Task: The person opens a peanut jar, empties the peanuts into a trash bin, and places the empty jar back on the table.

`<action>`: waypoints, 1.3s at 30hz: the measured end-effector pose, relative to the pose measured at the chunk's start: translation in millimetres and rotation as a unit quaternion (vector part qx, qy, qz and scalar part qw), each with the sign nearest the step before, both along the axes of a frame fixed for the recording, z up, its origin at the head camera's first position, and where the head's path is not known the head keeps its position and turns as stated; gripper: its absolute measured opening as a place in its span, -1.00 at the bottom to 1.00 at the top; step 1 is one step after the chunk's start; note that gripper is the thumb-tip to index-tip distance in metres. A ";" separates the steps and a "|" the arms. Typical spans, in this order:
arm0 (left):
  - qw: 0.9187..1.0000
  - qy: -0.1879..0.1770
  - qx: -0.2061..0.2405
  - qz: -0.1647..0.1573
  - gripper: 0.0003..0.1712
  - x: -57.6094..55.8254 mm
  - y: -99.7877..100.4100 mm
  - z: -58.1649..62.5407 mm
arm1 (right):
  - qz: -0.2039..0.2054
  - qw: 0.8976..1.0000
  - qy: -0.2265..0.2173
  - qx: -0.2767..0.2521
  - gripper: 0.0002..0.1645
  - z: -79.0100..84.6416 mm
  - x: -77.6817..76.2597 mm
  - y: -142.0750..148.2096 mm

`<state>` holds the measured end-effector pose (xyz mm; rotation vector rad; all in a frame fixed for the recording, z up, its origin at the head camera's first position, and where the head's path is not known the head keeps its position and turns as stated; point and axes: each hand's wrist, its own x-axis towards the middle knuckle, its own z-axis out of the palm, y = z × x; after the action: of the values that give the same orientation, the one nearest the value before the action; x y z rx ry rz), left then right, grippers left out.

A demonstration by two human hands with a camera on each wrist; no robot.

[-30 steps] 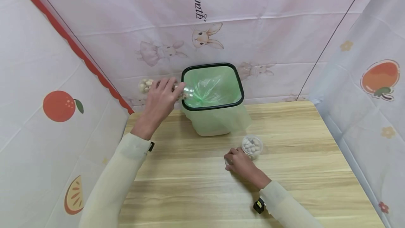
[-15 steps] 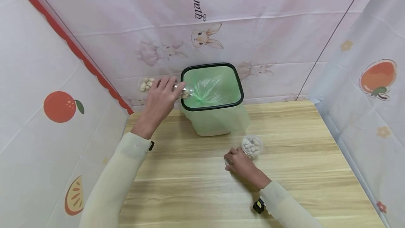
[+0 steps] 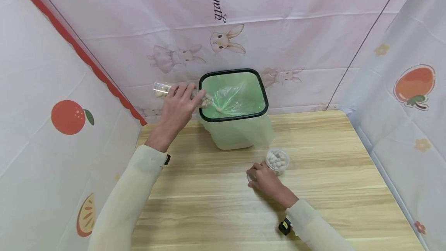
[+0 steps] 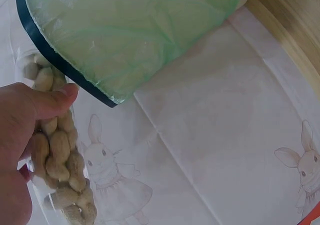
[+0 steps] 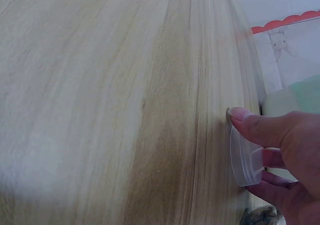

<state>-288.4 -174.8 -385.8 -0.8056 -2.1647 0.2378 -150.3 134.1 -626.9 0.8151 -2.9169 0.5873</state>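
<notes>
In the head view my left hand (image 3: 179, 107) grips a clear plastic jar (image 3: 161, 88) of peanuts, tipped with its mouth over the left rim of the bin (image 3: 240, 118). Peanuts (image 4: 59, 147) fill much of the jar in the left wrist view, the thumb lying across its side. A pale peanut (image 3: 218, 109) shows just past the mouth, over the green liner (image 3: 240, 88). On the table, my right hand (image 3: 263, 177) pinches a clear round lid (image 5: 245, 157) standing on edge. Beside that hand stands an uncovered clear jar (image 3: 277, 161) of white oval pieces.
The bin has a black rim and a green bag folded over its outside, at the back of the wooden table (image 3: 209, 204). Printed cloth (image 3: 296, 42) hangs behind it and on both sides. A black camera (image 3: 285, 226) sits at the right wrist.
The left hand has tipped the jar further, its base end now partly emptied as peanuts slid toward the mouth. A peanut now appears beyond the mouth. The right hand has stayed still.
</notes>
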 end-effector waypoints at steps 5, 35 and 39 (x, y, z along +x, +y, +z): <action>1.000 -0.005 0.008 -0.002 -0.66 -0.3 -0.1 -0.3 | 0.000 1.000 0.001 0.003 -0.54 0.9 0.1 -0.1; 1.000 0.007 0.007 -0.007 -0.73 -0.1 -0.3 1.0 | 0.004 1.000 0.001 0.005 -0.54 0.0 -0.8 -1.2; 1.000 0.002 0.009 -0.005 -0.71 -0.3 -0.8 -0.2 | 0.001 1.000 0.003 0.008 -0.54 -1.3 -1.0 -0.9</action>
<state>-288.7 -175.7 -386.0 -0.8057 -2.1552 0.2143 -151.2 133.2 -628.2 0.8190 -2.9194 0.5628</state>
